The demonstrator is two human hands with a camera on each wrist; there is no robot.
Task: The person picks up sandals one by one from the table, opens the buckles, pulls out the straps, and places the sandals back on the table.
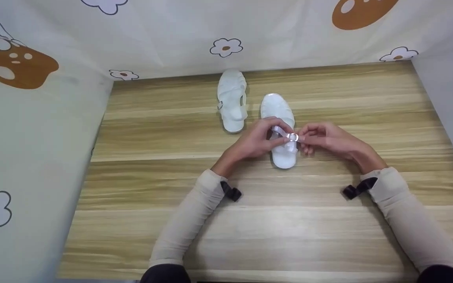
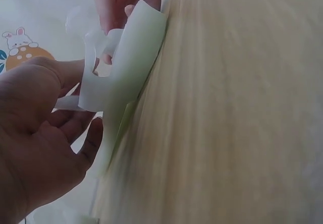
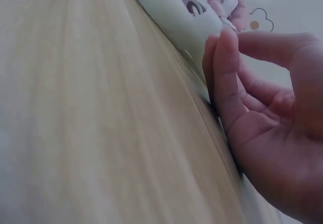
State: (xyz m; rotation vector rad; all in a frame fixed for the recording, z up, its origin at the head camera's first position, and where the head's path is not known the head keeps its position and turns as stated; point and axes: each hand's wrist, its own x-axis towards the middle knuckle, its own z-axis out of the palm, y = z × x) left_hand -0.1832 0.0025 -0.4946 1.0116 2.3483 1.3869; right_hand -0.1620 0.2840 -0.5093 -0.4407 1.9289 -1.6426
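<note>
A white sandal (image 1: pixel 284 159) lies on the wood-grain tabletop, toe pointing to the far side. Over its opening runs a pale strap (image 1: pixel 280 131) with a shiny buckle (image 1: pixel 293 137) at the sandal's right side. My left hand (image 1: pixel 256 137) reaches across from the left and pinches the strap next to the buckle. From the right, my right hand (image 1: pixel 328 137) pinches at the buckle's outer side with thumb and forefinger. In the right wrist view those fingertips meet beside the sandal's edge (image 3: pixel 166 12) and hide what lies between them.
A second white sandal (image 1: pixel 232 102) lies to the left and farther back, near the patterned cloth wall (image 1: pixel 179 39). The wood-grain tabletop (image 1: pixel 273 236) is bordered by a cloth wall at the left and a plain pale wall (image 1: pixel 446 90) at the right.
</note>
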